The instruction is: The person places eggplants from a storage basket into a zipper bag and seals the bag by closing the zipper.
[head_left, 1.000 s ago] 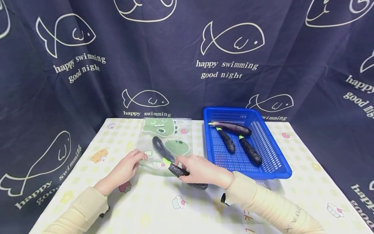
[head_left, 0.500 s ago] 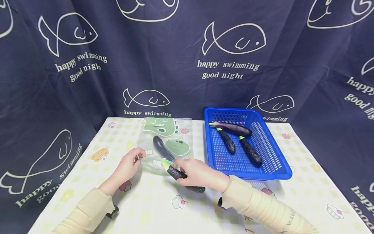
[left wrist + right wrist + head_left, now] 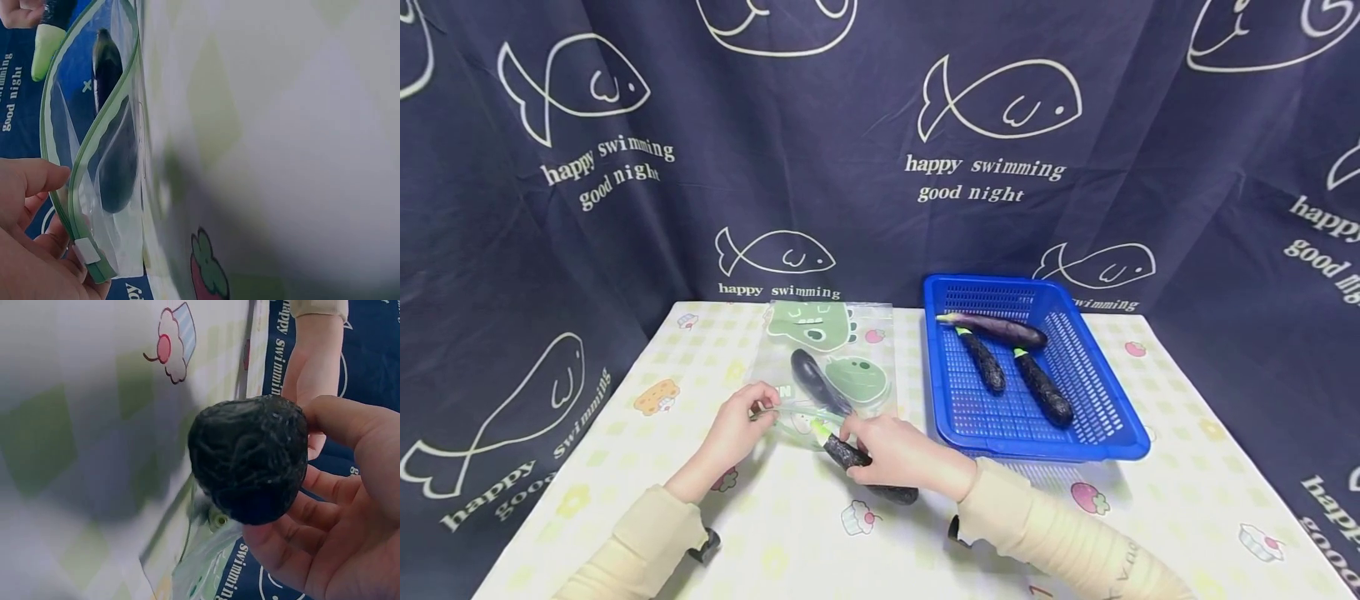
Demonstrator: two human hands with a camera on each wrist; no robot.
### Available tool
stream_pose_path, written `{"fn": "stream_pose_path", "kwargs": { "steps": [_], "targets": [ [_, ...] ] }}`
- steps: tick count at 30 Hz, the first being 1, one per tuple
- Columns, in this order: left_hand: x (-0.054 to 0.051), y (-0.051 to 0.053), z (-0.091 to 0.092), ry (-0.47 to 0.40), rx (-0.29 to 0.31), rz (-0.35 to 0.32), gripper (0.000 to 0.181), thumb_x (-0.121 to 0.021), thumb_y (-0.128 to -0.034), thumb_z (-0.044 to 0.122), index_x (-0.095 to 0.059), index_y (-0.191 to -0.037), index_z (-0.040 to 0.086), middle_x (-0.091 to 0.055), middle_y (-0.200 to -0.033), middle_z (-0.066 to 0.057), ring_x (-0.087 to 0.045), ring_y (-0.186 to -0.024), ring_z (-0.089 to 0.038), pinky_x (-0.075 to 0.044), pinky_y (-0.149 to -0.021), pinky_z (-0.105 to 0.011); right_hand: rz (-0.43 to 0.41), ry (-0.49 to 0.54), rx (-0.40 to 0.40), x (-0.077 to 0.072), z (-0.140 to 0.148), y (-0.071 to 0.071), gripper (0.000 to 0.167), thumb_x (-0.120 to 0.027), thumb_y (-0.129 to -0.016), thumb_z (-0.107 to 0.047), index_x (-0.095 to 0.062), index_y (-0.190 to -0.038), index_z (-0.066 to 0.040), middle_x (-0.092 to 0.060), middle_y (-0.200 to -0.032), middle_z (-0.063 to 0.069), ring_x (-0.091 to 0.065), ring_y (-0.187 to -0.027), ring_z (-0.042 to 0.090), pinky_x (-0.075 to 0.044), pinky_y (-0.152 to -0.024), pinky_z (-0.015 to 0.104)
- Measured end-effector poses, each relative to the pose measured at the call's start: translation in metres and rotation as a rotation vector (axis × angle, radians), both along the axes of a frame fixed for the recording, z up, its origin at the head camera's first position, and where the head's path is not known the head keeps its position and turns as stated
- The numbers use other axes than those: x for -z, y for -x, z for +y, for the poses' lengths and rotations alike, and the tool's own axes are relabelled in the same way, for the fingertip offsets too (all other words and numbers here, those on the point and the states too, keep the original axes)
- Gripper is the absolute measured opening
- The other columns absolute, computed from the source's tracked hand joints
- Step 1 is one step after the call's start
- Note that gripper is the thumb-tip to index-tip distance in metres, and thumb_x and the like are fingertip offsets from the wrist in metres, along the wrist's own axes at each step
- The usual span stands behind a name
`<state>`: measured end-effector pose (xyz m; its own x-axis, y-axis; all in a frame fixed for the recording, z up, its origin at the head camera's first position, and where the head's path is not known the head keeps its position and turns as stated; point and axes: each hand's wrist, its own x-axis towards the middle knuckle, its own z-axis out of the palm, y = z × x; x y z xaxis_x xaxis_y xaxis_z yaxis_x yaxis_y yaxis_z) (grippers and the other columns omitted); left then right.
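A clear zip bag (image 3: 808,325) with green dinosaur prints lies flat at mid-table, its green-edged mouth (image 3: 84,150) gaping towards me. Inside rests a smooth dark eggplant (image 3: 815,379). My left hand (image 3: 739,423) pinches the left end of the mouth between thumb and fingers, near the white slider (image 3: 86,250). With thumb and fingers my right hand (image 3: 898,454) grips a wrinkled black eggplant (image 3: 842,452), its green stem pointing at the mouth. In the right wrist view that eggplant's blunt end (image 3: 250,459) faces the camera. Whether the stem is past the rim I cannot tell.
A blue perforated basket (image 3: 1037,451) stands to the right, holding a long purple eggplant (image 3: 1000,328) and two wrinkled black ones, one left (image 3: 983,362) and one right (image 3: 1045,392). Behind the checked tablecloth (image 3: 820,550) hangs a dark blue fish-print curtain (image 3: 865,125).
My right hand has moved a little left and nearer to me with the wrinkled eggplant. My left hand has shifted slightly right, holding the bag's edge. The basket stays put.
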<state>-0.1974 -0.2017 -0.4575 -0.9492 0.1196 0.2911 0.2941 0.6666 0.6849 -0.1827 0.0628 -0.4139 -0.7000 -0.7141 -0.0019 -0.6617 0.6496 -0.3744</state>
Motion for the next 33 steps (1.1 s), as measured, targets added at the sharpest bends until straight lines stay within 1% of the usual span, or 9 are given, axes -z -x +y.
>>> {"fn": "stream_pose_path", "kwargs": {
  "steps": [4,7,12,16,19,25,29,33],
  "targets": [
    [0.001,0.001,0.002,0.008,0.001,0.007,0.015,-0.065,-0.08,-0.001,-0.059,-0.085,0.012,-0.057,-0.082,0.001,-0.051,-0.079,-0.016,-0.044,-0.074,-0.034,0.016,-0.02,0.023,0.004,-0.001,0.0,0.04,-0.072,-0.077,-0.03,-0.056,-0.11,-0.016,-0.049,-0.068,-0.01,-0.046,-0.06,0.006,-0.039,-0.051,0.022],
    [0.001,0.001,0.003,0.018,-0.004,0.0,0.015,-0.064,-0.081,0.0,-0.059,-0.083,0.014,-0.056,-0.08,0.002,-0.051,-0.078,-0.015,-0.044,-0.073,-0.033,0.03,-0.026,0.047,0.007,-0.003,0.0,0.04,-0.073,-0.076,-0.03,-0.056,-0.109,-0.015,-0.05,-0.07,-0.009,-0.047,-0.061,0.007,-0.04,-0.051,0.023],
    [0.001,0.0,0.004,0.009,-0.02,-0.03,0.014,-0.064,-0.0809,0.001,-0.059,-0.082,0.014,-0.056,-0.079,0.002,-0.051,-0.077,-0.014,-0.044,-0.073,-0.033,0.063,-0.046,0.078,0.013,-0.008,0.002,0.04,-0.074,-0.076,-0.031,-0.057,-0.108,-0.014,-0.059,-0.078,-0.004,-0.052,-0.066,0.009,-0.044,-0.055,0.026],
    [0.002,0.0,0.004,0.009,-0.029,-0.062,0.013,-0.064,-0.0812,0.001,-0.06,-0.082,0.013,-0.057,-0.079,0.002,-0.052,-0.077,-0.014,-0.044,-0.075,-0.033,0.121,-0.081,0.084,0.015,-0.013,0.0,0.039,-0.073,-0.077,-0.031,-0.06,-0.108,-0.012,-0.064,-0.083,0.0,-0.058,-0.073,0.012,-0.048,-0.06,0.028],
    [0.004,-0.001,0.004,0.014,-0.034,-0.09,0.013,-0.064,-0.0816,0.002,-0.06,-0.083,0.014,-0.057,-0.081,0.002,-0.052,-0.079,-0.015,-0.044,-0.075,-0.033,0.168,-0.111,0.087,0.018,-0.017,-0.002,0.035,-0.072,-0.077,-0.032,-0.062,-0.103,-0.012,-0.064,-0.082,0.0,-0.06,-0.074,0.014,-0.049,-0.06,0.029],
    [0.007,-0.002,0.003,0.015,-0.036,-0.12,0.013,-0.064,-0.0822,0.003,-0.06,-0.082,0.015,-0.057,-0.081,0.002,-0.051,-0.078,-0.015,-0.042,-0.073,-0.032,0.232,-0.141,0.096,0.024,-0.022,-0.003,0.027,-0.073,-0.077,-0.033,-0.062,-0.089,-0.012,-0.061,-0.076,0.0,-0.059,-0.067,0.014,-0.046,-0.052,0.029],
    [0.007,-0.002,0.003,0.009,-0.039,-0.131,0.011,-0.063,-0.0826,0.003,-0.06,-0.083,0.014,-0.058,-0.081,0.001,-0.051,-0.077,-0.015,-0.042,-0.07,-0.031,0.295,-0.135,0.091,0.028,-0.022,-0.003,0.025,-0.074,-0.076,-0.032,-0.06,-0.086,-0.013,-0.063,-0.075,0.001,-0.061,-0.066,0.016,-0.047,-0.051,0.03],
    [0.008,-0.003,0.004,0.009,-0.04,-0.145,0.01,-0.063,-0.0829,0.004,-0.06,-0.084,0.014,-0.058,-0.082,0.0,-0.052,-0.077,-0.016,-0.042,-0.071,-0.031,0.396,-0.124,0.067,0.033,-0.021,-0.004,0.026,-0.074,-0.077,-0.031,-0.059,-0.086,-0.012,-0.064,-0.075,0.002,-0.063,-0.065,0.018,-0.049,-0.051,0.032]
  ]
}}
